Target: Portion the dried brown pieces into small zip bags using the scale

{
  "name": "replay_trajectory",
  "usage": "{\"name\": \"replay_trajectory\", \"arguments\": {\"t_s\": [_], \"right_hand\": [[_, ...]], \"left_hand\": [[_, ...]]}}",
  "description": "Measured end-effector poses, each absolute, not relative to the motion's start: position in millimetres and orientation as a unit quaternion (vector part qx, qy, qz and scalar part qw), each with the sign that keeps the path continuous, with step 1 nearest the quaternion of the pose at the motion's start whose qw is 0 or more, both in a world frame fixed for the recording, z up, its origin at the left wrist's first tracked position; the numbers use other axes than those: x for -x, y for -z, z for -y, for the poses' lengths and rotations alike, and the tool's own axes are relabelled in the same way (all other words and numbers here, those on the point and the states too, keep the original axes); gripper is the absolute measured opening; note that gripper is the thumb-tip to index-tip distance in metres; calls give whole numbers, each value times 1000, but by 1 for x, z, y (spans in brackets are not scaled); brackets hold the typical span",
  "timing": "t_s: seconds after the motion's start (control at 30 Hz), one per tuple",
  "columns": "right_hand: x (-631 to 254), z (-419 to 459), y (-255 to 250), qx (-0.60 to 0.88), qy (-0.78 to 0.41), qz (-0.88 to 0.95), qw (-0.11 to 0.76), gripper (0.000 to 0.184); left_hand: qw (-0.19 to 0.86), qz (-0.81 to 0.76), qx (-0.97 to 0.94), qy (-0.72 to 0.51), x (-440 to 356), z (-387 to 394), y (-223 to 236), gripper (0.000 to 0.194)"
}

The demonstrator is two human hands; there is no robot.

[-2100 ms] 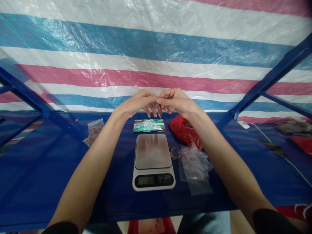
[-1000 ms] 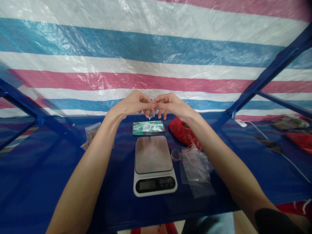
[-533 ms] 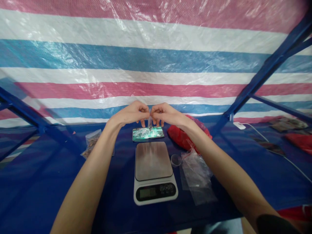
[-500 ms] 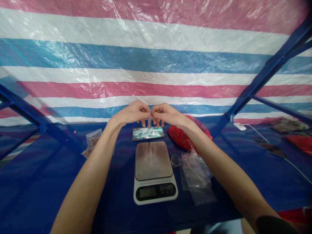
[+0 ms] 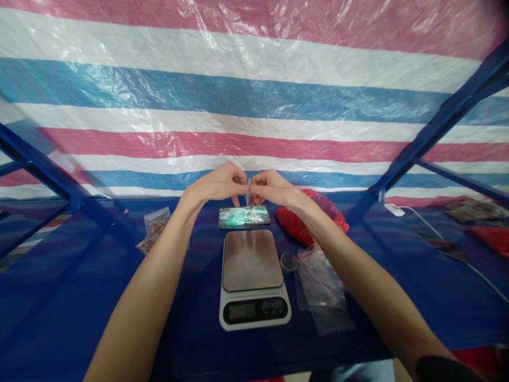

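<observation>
My left hand and my right hand meet above the far edge of the blue table, with a small, narrow clear plastic packet upright between their fingertips. Both hands pinch its top. Its contents are too small to make out. Just below the hands lies a smartphone with a green and white picture on its screen. The packet does not touch the phone. Nearer me stands a digital kitchen scale with a steel platform and a white base.
A small clear plastic cup and loose clear plastic bags lie right of the scale. Behind them is a red bag. A zip bag of brown pieces lies at the left. Blue metal frame bars and a striped tarpaulin stand beyond.
The view has tilted upward, so the table sits lower in the frame. My hands have drawn slightly apart at the fingertips, and the packet now stands upright and narrow between them.
</observation>
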State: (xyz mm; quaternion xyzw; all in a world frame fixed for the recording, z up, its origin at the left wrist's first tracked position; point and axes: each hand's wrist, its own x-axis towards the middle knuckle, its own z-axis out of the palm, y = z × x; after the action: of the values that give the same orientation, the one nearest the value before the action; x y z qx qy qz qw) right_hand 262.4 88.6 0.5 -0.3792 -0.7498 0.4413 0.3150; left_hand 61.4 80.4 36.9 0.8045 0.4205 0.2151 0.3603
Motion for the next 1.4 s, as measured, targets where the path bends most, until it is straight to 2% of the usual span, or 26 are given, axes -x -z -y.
{"name": "replay_trajectory", "arguments": {"t_s": [0.13, 0.23, 0.37, 0.43, 0.57, 0.63, 0.7, 0.77, 0.9, 0.97, 1.07, 1.23, 1.3, 1.4], "right_hand": [[-266, -90, -4, 458, -324, 766, 312, 35], [-265, -90, -3, 487, -278, 769, 306, 35], [-258, -94, 10, 449, -366, 746, 330, 18], [-256, -99, 17, 433, -379, 732, 363, 21], [-256, -105, 22, 415, -325, 727, 439, 32], [-257, -104, 20, 385, -368, 708, 463, 31], [-257, -101, 18, 369, -447, 675, 456, 31], [-256, -100, 18, 386, -473, 657, 441, 30], [-254, -100, 19, 440, -269, 720, 465, 22], [-254, -99, 18, 427, -237, 746, 453, 22], [-256, -97, 16, 381, -366, 726, 441, 21], [-258, -95, 17, 396, -578, 532, 476, 15], [-255, -94, 20, 393, -665, 452, 447, 26], [-246, -89, 24, 337, -781, 395, 348, 55]], "left_hand": [[279, -500, -787, -232, -60, -77, -40, 18], [275, -495, -795, -219, -60, -77, -40, 19], [281, -465, -807, -231, -64, -77, -38, 19], [269, -471, -807, -233, -67, -76, -38, 19], [248, -515, -787, -230, -69, -74, -40, 21], [248, -514, -786, -236, -67, -74, -42, 22], [246, -499, -790, -257, -63, -73, -45, 22], [240, -495, -789, -275, -60, -72, -47, 22], [208, -534, -773, -274, -62, -71, -46, 26], [212, -527, -776, -275, -66, -71, -43, 27], [235, -497, -785, -286, -71, -73, -40, 26], [281, -482, -756, -344, -64, -74, -44, 27], [316, -466, -741, -367, -60, -73, -47, 29], [360, -445, -729, -376, -56, -70, -51, 28]]}}
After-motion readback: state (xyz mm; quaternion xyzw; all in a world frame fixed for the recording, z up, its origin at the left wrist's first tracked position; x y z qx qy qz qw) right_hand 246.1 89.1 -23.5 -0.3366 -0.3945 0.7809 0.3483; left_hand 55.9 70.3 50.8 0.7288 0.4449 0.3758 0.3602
